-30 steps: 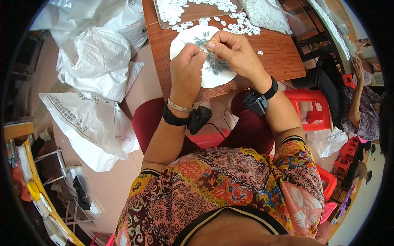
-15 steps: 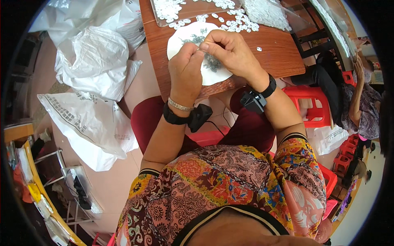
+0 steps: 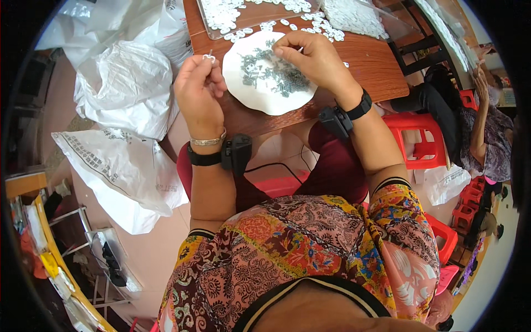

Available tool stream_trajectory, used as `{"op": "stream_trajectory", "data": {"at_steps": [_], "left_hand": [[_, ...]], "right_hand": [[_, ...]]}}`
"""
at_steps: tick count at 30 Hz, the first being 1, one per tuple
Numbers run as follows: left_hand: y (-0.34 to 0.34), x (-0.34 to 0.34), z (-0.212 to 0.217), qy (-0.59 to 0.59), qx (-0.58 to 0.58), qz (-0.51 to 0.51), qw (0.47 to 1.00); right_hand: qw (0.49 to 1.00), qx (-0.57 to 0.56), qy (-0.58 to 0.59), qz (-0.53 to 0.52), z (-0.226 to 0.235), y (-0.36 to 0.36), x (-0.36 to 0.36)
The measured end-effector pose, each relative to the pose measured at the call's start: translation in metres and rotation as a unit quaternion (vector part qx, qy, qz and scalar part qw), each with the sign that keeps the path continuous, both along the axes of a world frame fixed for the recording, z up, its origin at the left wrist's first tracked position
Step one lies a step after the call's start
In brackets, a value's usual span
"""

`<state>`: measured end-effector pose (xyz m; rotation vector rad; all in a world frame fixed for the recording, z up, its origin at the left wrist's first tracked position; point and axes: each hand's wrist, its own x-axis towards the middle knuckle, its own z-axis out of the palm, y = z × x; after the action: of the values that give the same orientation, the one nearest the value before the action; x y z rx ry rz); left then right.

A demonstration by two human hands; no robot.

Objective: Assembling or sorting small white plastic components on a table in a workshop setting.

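Off the table's left edge, my left hand point(image 3: 199, 98) is raised and pinches a small white plastic piece point(image 3: 208, 57) between thumb and fingertip. A thin pin sticks up from that piece. My right hand point(image 3: 319, 62) is over the far right part of a white wavy-edged plate point(image 3: 270, 107), its thumb and forefinger pressed together. A tiny light thing shows by those fingers, too small to name. Scattered on the plate are many small dark grey screw-like pieces point(image 3: 290, 83), heaped more thickly toward its right side.
Loose white oval plastic pieces point(image 3: 319, 27) lie along the far side of the brown table point(image 3: 365, 66), beside a clear tray point(image 3: 207, 22) and a bag point(image 3: 354, 19) of such pieces. White sacks point(image 3: 124, 83) crowd the left. A red stool point(image 3: 417, 141) and another person point(image 3: 487, 133) are at right.
My hands were together over the plate and have come apart. The left moved left off the plate with the white piece; the right rose slightly away. More of the plate shows.
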<state>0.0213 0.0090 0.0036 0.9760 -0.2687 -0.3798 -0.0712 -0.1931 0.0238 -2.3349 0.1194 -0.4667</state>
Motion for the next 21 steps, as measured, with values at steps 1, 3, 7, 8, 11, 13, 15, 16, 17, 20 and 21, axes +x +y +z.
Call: {"op": "stream_trajectory", "data": {"at_steps": [1, 3, 7, 8, 11, 13, 15, 16, 17, 20, 21], "left_hand": [[0.002, 0.0, 0.001, 0.003, -0.014, 0.004, 1.0], [0.003, 0.0, 0.002, 0.003, -0.014, 0.0, 1.0], [0.001, -0.001, 0.0, -0.003, -0.016, -0.019, 1.0], [0.001, -0.002, -0.001, -0.003, -0.014, -0.021, 1.0], [0.001, -0.004, 0.001, 0.0, 0.0, -0.023, 1.0], [-0.001, -0.007, 0.001, -0.002, 0.01, -0.025, 1.0], [-0.002, -0.009, 0.002, 0.007, 0.013, -0.032, 0.999], [-0.002, -0.009, 0.002, 0.006, 0.015, -0.032, 0.999], [-0.003, -0.009, 0.003, 0.009, 0.015, -0.038, 0.999], [-0.006, -0.01, 0.005, 0.013, 0.019, -0.046, 0.999], [-0.006, -0.01, 0.005, 0.015, 0.019, -0.048, 0.999]], "right_hand": [[0.997, -0.069, -0.016, -0.014, 0.0, -0.001, 0.0], [0.993, -0.105, 0.0, -0.051, 0.006, -0.009, 0.0], [0.966, -0.192, -0.006, -0.171, 0.007, -0.047, 0.0], [0.96, -0.202, -0.026, -0.194, 0.007, -0.056, 0.0], [0.947, -0.222, -0.02, -0.231, -0.002, -0.085, 0.009], [0.945, -0.22, -0.014, -0.242, -0.013, -0.1, 0.019], [0.955, -0.219, 0.035, -0.196, -0.019, -0.108, 0.031], [0.945, -0.255, 0.039, -0.201, -0.019, -0.103, 0.038], [0.946, -0.253, 0.04, -0.201, -0.017, -0.1, 0.044], [0.946, -0.255, 0.118, -0.164, -0.018, -0.095, 0.06], [0.946, -0.254, 0.118, -0.165, -0.023, -0.096, 0.063]]}}
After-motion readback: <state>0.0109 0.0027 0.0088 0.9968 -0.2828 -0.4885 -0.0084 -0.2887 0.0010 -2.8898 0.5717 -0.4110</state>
